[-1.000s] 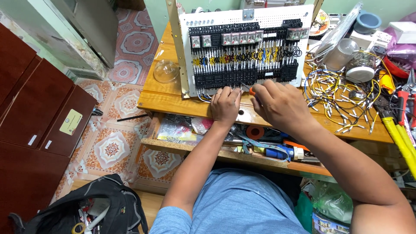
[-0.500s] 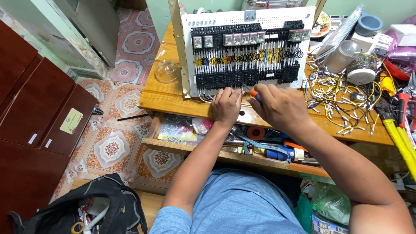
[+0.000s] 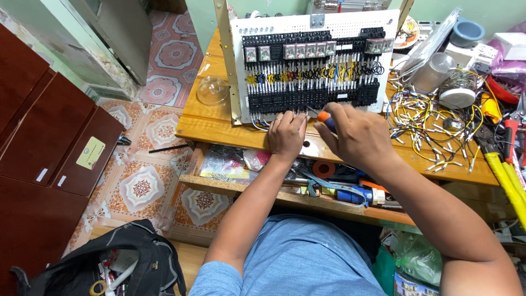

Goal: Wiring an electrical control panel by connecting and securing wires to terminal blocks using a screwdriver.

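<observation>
Two hands working at the upright wiring panel (image 3: 312, 66) on the bench (image 3: 219, 123): right hand (image 3: 359, 137), grip clamped on an orange-handled screwdriver (image 3: 324, 117), tip reaching the lower terminals; left hand (image 3: 286, 133), fingers curled, steadying wires beneath. Crowding the right side, loose wire jumpers (image 3: 433, 120); below, an open drawer (image 3: 285, 178).

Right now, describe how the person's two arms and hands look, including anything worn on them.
Both forearms are bare to the upper arm, where short light-blue sleeves of a T-shirt begin. The left hand wears a thin plain ring on one finger. The right hand shows no ring, glove or watch. Neither wrist carries a band.
</observation>
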